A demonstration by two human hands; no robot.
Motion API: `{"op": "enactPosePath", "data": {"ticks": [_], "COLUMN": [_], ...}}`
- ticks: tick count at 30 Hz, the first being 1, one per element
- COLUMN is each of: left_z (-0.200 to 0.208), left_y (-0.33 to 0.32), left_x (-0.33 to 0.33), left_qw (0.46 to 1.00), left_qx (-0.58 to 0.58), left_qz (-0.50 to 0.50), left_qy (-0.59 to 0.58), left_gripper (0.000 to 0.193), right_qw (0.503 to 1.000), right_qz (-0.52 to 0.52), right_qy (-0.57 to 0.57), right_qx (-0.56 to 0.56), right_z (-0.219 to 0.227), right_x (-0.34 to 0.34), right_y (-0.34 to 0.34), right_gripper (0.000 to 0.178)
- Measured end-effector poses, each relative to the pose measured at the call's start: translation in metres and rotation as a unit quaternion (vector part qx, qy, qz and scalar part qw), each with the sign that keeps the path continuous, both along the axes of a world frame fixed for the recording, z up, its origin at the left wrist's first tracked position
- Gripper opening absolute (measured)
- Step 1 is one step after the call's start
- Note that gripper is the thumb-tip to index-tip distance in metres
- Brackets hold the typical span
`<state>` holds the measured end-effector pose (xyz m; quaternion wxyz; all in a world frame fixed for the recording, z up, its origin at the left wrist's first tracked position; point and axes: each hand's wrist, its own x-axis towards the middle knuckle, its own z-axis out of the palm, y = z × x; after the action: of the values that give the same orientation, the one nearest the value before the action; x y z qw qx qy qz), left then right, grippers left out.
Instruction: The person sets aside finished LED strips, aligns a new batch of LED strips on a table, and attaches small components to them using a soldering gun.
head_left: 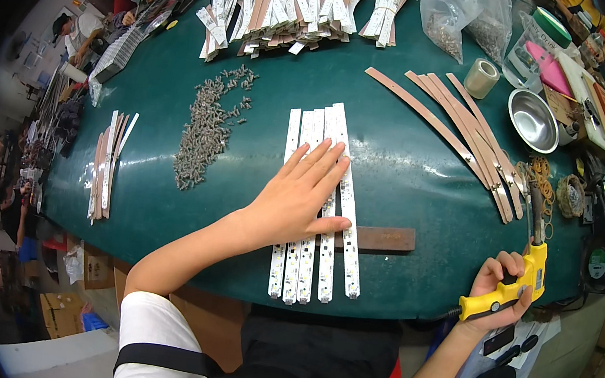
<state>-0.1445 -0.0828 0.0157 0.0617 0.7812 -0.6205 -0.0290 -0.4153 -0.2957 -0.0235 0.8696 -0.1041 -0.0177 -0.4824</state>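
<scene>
5 fanned white strips, soldering gun

The left hand hides the middle of the white strips, and the strips hide part of the brown bar. The little gray bits look too small to name.

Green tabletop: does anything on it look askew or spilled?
Slightly askew: the rightmost long white circuit strip by the left hand fans out from its neighbours at the near end. The loose heap of small grey pieces lies on the green tabletop, uncontained; whether it spilled, I can't tell.
</scene>
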Motion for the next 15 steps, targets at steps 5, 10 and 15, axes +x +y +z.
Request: {"op": "enactPosePath", "data": {"ticks": [5, 10, 15], "left_z": [0.001, 0.008, 0.018], "left_y": [-0.014, -0.007, -0.033], "left_x": [-0.003, -0.002, 0.013], "left_qw": [0.999, 0.997, 0.996], "left_qx": [-0.01, 0.023, 0.002], "left_qz": [-0.019, -0.025, -0.069], "left_qy": [0.039, 0.068, 0.064], "left_gripper": [0.085, 0.08, 0.065], "right_qw": [1.0, 1.0, 0.999], "right_qz": [-0.004, -0.007, -0.035], "right_qy": [0.003, -0.004, -0.014], "right_qx": [0.002, 0.021, 0.013], "right_z": [0.001, 0.002, 0.004], "right_x": [0.002, 0.004, 0.0], "right_y": [0.001, 0.005, 0.004], "right_gripper": [0.046, 0.04, 0.036]}}
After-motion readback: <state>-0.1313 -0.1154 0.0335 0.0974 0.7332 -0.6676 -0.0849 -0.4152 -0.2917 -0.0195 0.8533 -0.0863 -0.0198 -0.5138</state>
